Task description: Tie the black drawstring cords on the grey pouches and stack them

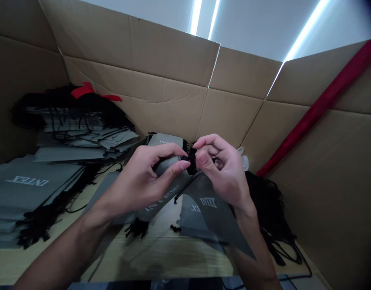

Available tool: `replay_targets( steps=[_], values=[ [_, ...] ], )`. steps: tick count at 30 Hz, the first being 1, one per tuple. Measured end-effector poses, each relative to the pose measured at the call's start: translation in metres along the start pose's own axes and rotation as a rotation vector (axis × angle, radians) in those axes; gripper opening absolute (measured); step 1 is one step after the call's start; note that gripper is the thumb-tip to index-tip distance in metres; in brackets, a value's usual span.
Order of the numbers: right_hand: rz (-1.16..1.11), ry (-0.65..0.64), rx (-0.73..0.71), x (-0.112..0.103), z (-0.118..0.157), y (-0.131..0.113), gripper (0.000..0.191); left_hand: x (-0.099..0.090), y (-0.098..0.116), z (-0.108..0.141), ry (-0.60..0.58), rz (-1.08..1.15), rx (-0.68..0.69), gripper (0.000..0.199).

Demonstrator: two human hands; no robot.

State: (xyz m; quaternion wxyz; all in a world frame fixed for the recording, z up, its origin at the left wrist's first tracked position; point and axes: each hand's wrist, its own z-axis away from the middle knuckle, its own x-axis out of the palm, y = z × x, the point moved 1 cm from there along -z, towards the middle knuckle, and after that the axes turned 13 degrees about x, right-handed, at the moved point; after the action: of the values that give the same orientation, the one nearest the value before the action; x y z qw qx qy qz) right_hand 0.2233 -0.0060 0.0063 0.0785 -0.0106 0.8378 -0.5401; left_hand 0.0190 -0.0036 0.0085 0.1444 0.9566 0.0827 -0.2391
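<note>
My left hand (146, 173) grasps a black cord (191, 161), thumb and index pinched on it; my right hand (224, 169) grasps the same dark bunch, thumb against curled fingers. Knot detail hidden between the fingertips. The gray pouch (221, 217), INTEX print readable, hangs just below my right hand, slanting down over the worktop (167, 257); take it as landmark. Left of the gray pouch, a second pouch (157, 205) sits under my left hand, print upside down; can't tell if I hold it or it just lies there. Partly behind the gray pouch, a flat pouch (193, 219) rests on the worktop; farther beyond it, another INTEX pouch (165, 139) near the cardboard wall (161, 80). Well left of the gray pouch, a pouch stack (22, 177) with black cord ends (40, 221) along its near edge; beyond that, a taller stack (70, 153) topped by a black cord heap (58, 98) and a red strip (84, 89). Right of the gray pouch, a loose black cord pile (267, 205); beyond that, a red band (324, 96) runs diagonally up the cardboard.
</note>
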Motion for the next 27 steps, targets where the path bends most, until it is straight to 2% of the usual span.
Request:
replay_targets(
  steps=[5,7,9,12,16,22,25,27],
  values=[
    [-0.102,-0.079,0.074,-0.012,0.000,0.005,0.038,0.001,-0.001,-0.001,-0.051,0.101,-0.118,0.024],
    [-0.037,-0.096,0.081,-0.019,0.001,0.005,0.023,0.001,-0.001,-0.002,-0.069,0.161,-0.128,0.024],
    [0.112,-0.059,0.095,-0.025,0.002,0.003,0.015,0.000,-0.001,-0.002,-0.083,0.177,-0.135,0.023],
    [0.280,-0.005,0.108,-0.029,0.005,0.001,0.020,-0.001,-0.003,-0.001,-0.067,0.119,-0.121,0.021],
    [0.214,-0.050,0.046,-0.027,0.007,0.004,0.013,0.001,-0.006,0.002,-0.048,-0.002,-0.074,0.019],
    [0.209,0.054,0.040,-0.029,0.008,0.008,0.008,0.003,-0.009,0.003,-0.043,-0.087,-0.050,0.019],
    [0.259,0.139,-0.074,-0.029,0.010,0.002,0.004,0.001,-0.009,0.002,-0.043,-0.090,-0.029,0.020],
    [0.367,0.208,-0.188,-0.028,0.012,-0.003,0.017,0.000,-0.009,0.003,-0.051,-0.106,0.002,0.022]
  ],
)
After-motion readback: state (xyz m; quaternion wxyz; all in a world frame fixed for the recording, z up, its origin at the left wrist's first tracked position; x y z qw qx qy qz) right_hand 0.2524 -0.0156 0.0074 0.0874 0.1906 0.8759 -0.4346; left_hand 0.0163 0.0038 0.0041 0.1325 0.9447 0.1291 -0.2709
